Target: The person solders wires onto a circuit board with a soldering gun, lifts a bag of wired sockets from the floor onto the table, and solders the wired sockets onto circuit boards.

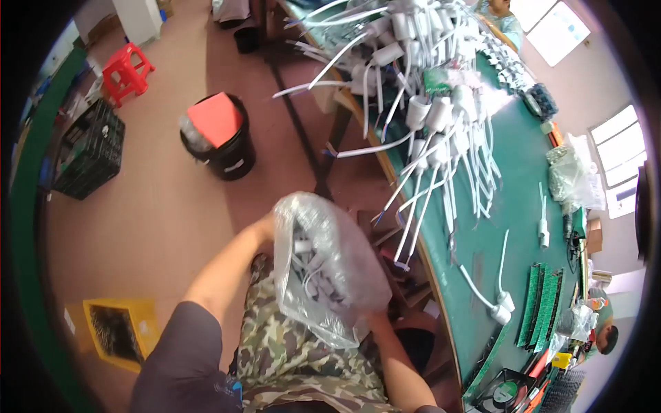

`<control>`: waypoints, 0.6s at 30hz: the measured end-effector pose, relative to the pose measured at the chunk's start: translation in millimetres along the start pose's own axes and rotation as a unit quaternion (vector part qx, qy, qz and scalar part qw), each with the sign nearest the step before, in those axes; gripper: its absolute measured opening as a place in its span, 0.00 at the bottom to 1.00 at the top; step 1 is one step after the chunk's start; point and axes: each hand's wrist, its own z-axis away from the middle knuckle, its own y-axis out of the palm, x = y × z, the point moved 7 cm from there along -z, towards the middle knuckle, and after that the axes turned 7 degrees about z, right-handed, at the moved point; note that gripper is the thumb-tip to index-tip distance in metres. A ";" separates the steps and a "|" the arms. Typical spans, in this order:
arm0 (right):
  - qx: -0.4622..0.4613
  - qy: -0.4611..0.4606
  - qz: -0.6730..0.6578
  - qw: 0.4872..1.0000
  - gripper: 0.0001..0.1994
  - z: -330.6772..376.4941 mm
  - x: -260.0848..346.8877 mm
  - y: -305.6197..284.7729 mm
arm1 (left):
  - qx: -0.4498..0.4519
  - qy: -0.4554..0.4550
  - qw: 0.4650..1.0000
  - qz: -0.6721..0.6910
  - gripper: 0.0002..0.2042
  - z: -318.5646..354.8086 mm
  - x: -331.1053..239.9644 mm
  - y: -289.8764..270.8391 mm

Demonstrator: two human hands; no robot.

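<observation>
A large clear plastic bag [348, 255] hangs in front of me above my lap, between both hands. Through its film and opening show white cylindrical connectors with cables [313, 272], like the ones heaped on the table. My left hand [267, 226] grips the bag's upper left side, its fingers mostly hidden by the plastic. On the lower right side my right hand [374, 322] holds the bag, its fingers largely behind the film. A pile of white connectors with white cables [437, 113] lies at the far part of the table, cables hanging over the edge.
The green table [475, 241] runs along my right, bearing green circuit boards [540, 306], a black fan [505, 391] and loose connectors [502, 308]. On the floor stand a black bin [233, 155], a red stool [128, 72], a black crate [89, 148] and a yellow box [141, 323]. Other people sit beyond the table.
</observation>
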 end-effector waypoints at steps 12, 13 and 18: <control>-0.097 -0.134 0.414 0.895 0.19 -24.8 14.2 3.6 | -0.058 -0.282 0.923 0.256 0.22 -38.1 12.1 37.1; -0.090 -0.144 0.413 0.895 0.19 -28.1 24.0 6.4 | -0.101 -0.319 0.880 0.336 0.20 -30.0 11.5 38.5; -0.035 -0.098 0.532 0.841 0.18 -41.2 41.6 24.1 | -0.273 -0.364 0.680 0.576 0.16 24.7 59.6 58.4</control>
